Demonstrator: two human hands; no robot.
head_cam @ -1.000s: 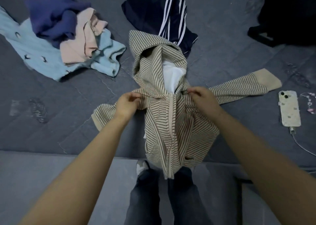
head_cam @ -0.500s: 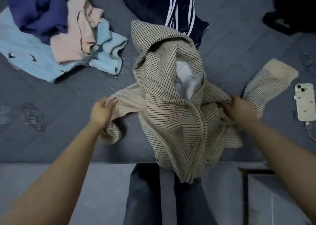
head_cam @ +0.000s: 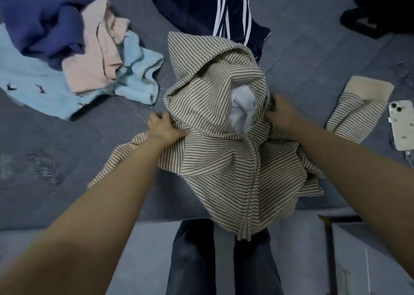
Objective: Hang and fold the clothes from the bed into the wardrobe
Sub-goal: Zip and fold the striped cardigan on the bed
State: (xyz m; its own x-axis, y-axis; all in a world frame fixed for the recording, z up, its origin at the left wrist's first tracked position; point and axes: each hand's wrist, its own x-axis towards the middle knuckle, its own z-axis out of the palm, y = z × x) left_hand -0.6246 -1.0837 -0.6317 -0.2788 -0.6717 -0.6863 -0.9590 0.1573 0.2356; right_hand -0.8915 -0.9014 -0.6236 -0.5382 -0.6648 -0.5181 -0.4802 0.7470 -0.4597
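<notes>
A beige hoodie with thin dark stripes (head_cam: 224,155) lies bunched on the grey bed (head_cam: 67,155), its hem hanging over the front edge. A white lining shows inside the hood. My left hand (head_cam: 164,129) grips the cloth at the hood's left base. My right hand (head_cam: 283,111) grips the hood's right side; its fingers are partly buried in the fabric. One sleeve with a plain beige cuff (head_cam: 367,93) lies to the right. The other sleeve trails under my left forearm.
A pile of blue, pink and light blue clothes (head_cam: 74,55) sits at the back left. Dark navy trousers with white stripes (head_cam: 215,10) lie behind the hoodie. A phone (head_cam: 402,124) on a cable is at the right edge, a black bag (head_cam: 380,10) at back right.
Both hands have moved inward and up from the hoodie's shoulders to the base of the hood. The body of the hoodie has bunched up more and the right sleeve lies folded.
</notes>
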